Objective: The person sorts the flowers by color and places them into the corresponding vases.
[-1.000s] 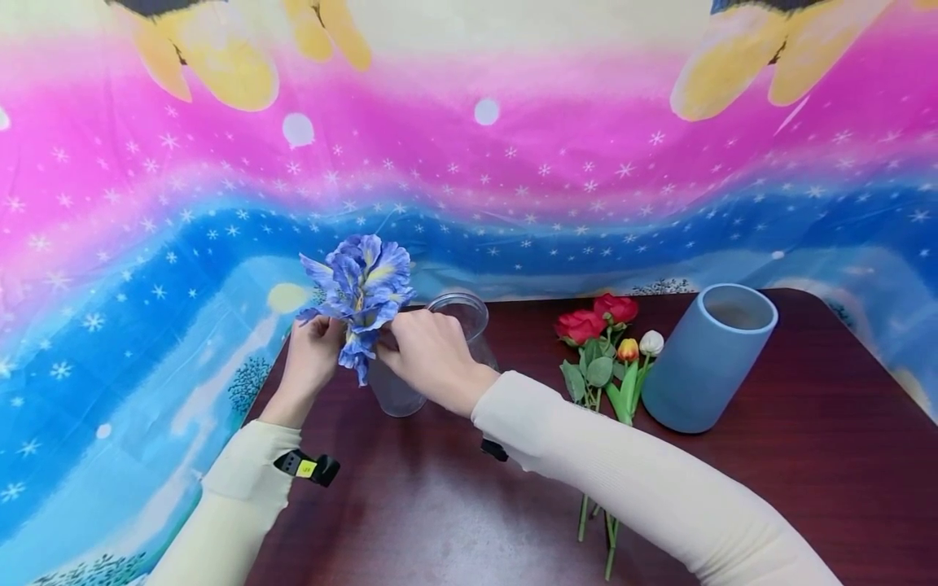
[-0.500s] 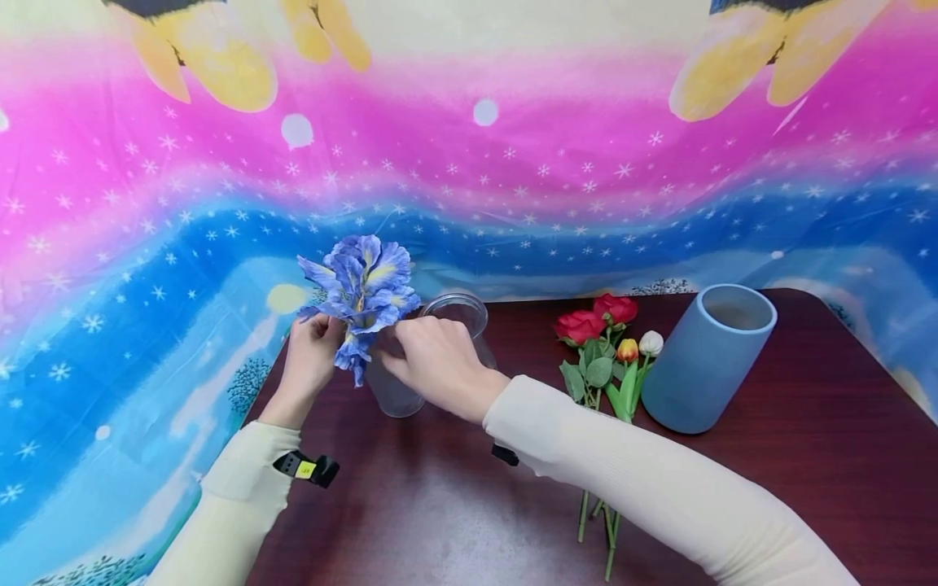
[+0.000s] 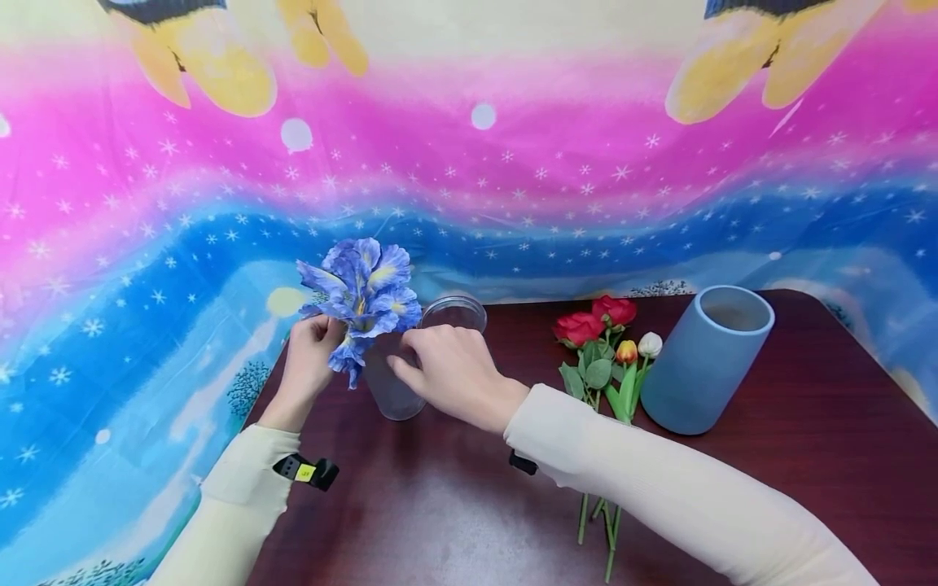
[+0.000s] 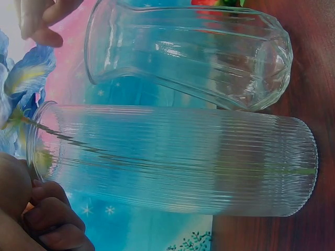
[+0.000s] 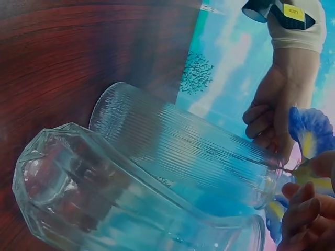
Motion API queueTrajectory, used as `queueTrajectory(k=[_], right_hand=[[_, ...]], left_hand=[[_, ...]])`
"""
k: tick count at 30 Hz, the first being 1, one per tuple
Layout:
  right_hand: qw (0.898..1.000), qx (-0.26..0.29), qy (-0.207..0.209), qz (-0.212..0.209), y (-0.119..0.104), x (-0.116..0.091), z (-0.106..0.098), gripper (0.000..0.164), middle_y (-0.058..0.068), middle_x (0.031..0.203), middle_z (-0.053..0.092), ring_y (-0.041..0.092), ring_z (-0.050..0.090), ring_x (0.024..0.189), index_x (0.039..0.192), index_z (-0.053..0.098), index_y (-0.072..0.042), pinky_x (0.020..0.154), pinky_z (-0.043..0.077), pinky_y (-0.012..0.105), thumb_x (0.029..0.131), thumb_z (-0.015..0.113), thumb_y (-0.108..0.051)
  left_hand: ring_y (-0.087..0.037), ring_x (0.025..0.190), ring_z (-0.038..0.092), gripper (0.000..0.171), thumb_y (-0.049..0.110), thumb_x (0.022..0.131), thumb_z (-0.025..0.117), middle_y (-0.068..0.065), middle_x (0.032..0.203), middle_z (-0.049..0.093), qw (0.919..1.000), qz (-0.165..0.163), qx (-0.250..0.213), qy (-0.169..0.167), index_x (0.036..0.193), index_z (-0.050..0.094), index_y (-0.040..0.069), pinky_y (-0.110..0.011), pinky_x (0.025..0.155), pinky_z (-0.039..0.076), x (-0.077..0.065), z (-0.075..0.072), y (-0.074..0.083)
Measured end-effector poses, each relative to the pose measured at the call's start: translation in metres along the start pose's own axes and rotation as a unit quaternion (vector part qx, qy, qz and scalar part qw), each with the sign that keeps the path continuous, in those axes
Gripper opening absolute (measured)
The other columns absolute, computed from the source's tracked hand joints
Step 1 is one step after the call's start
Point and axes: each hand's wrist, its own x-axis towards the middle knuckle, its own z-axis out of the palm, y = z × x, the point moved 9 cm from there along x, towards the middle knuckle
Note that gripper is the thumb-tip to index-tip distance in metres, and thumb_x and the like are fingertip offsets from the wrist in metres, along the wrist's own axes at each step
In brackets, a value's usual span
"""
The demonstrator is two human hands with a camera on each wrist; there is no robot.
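One blue flower [image 3: 362,297] sits at the mouth of the ribbed glass vase [image 4: 178,172], stem [image 4: 63,137] down inside. Clock directions as in head view. Left hand [image 3: 311,358] is at the bloom's 8 o'clock, fingers curled, gripping the ribbed vase at its rim. Right hand [image 3: 454,370] is at the bloom's 4, near but apart; fingers loosely bent, nothing held. Faceted glass vase [image 4: 209,57] stands at the ribbed one's 2, partly behind the right hand. Red roses [image 3: 586,324], an orange tulip [image 3: 626,352] and a white tulip [image 3: 649,344] lie on the dark table [image 3: 454,521] toward 3, stem ends pointing to 6. Blue-grey vase [image 3: 703,366] stands just beyond, also toward 3. Patterned cloth [image 3: 469,163] hangs at 12.
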Motion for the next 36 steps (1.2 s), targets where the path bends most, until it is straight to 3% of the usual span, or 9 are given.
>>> queueTrajectory(k=[4, 9, 26, 36], right_hand=[[1.0, 0.006, 0.009, 0.001, 0.003, -0.005, -0.005, 0.024, -0.009, 0.056, 0.051, 0.006, 0.048, 0.053, 0.081, 0.069, -0.021, 0.045, 0.038, 0.025, 0.098, 0.063, -0.038], [1.0, 0.013, 0.004, 0.011, 0.006, -0.011, -0.008, 0.021, -0.011, 0.06, 0.054, 0.004, 0.05, 0.054, 0.092, 0.074, -0.021, 0.047, 0.04, 0.024, 0.098, 0.064, -0.039], [0.999, 0.008, 0.015, 0.031, 0.022, -0.029, -0.021, 0.017, -0.013, 0.056, 0.054, 0.003, 0.048, 0.052, 0.092, 0.074, -0.022, 0.044, 0.035, 0.025, 0.095, 0.068, -0.038], [0.999, 0.001, 0.027, 0.031, 0.032, -0.043, -0.028, 0.016, -0.011, 0.053, 0.047, 0.004, 0.043, 0.051, 0.094, 0.075, -0.021, 0.042, 0.03, 0.023, 0.093, 0.072, -0.036]], left_hand=[[-0.007, 0.048, 0.032, 0.042, 0.004, 0.096, 0.048, 0.009, 0.05, 0.032, 1.0, -0.003, 0.0, -0.002, 0.057, 0.037, 0.012, -0.024, 0.045, 0.026, 0.0, 0.001, -0.001], [-0.008, 0.047, 0.031, 0.042, 0.006, 0.099, 0.048, 0.008, 0.05, 0.03, 0.9999, -0.008, -0.001, -0.008, 0.059, 0.037, 0.011, -0.025, 0.045, 0.027, -0.001, 0.001, -0.001], [-0.008, 0.045, 0.028, 0.043, 0.009, 0.102, 0.048, 0.006, 0.05, 0.029, 0.9997, -0.009, -0.009, -0.019, 0.06, 0.036, 0.012, -0.025, 0.044, 0.026, 0.0, 0.002, -0.001], [-0.004, 0.045, 0.026, 0.043, 0.002, 0.099, 0.045, 0.006, 0.05, 0.029, 0.9994, -0.01, -0.013, -0.029, 0.059, 0.035, 0.008, -0.023, 0.045, 0.025, -0.014, -0.002, 0.037]])
